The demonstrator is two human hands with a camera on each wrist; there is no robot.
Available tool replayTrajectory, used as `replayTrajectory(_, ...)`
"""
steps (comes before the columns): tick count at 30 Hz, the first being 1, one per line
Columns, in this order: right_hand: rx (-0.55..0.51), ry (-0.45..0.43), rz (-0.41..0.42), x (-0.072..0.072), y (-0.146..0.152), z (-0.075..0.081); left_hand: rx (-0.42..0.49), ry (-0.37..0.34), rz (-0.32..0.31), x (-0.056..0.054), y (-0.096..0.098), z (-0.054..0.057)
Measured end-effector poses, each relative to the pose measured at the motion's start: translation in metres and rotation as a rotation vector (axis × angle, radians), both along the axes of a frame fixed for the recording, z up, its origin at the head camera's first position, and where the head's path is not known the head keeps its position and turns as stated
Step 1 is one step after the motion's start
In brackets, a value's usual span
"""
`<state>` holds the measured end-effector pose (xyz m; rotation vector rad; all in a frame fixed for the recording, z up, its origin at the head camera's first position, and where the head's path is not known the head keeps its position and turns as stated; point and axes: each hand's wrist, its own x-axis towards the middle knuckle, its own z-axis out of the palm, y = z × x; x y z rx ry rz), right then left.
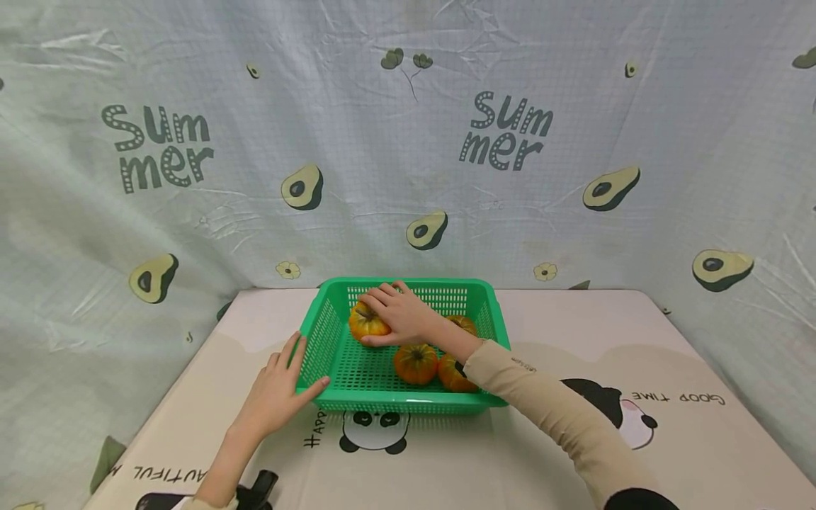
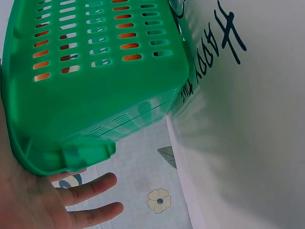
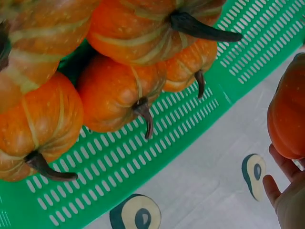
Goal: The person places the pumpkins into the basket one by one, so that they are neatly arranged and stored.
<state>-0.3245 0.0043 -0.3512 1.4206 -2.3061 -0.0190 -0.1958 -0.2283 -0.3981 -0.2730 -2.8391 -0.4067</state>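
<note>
My right hand (image 1: 403,312) grips a small orange pumpkin (image 1: 367,322) from above at the left side of a green plastic basket (image 1: 408,398). In the right wrist view, fingertips (image 3: 271,188) lie against the orange skin of the gripped pumpkin (image 3: 288,109) at the right edge. My left hand (image 1: 274,393) rests at the basket's near left corner, thumb over the rim. Its fingers (image 2: 93,188) stretch out straight past the basket's edge in the left wrist view. Several more pumpkins, among them one near the front wall (image 1: 416,364), sit in the basket's right half, partly behind my right forearm.
The basket stands on a table with a pale, panda-printed cover (image 1: 376,467). Behind it hangs a light curtain (image 1: 363,142) printed with avocados and lettering. A black object (image 1: 260,489) shows by my left wrist. Slotted basket walls (image 3: 138,162) surround the pumpkins.
</note>
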Motion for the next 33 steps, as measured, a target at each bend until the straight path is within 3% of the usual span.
replayTrajectory(13,0.194,0.046,-0.025,-0.001,-0.011,-0.019,0.004,0.004,-0.003,0.001,0.001,0.000)
replayTrajectory(22,0.367,-0.031,-0.034,0.005,-0.017,-0.031,0.001,-0.008,-0.003,0.000,-0.001,-0.001)
replayTrajectory(33,0.467,-0.075,-0.064,0.010,-0.019,-0.039,0.009,-0.015,-0.004,-0.001,-0.001,-0.001)
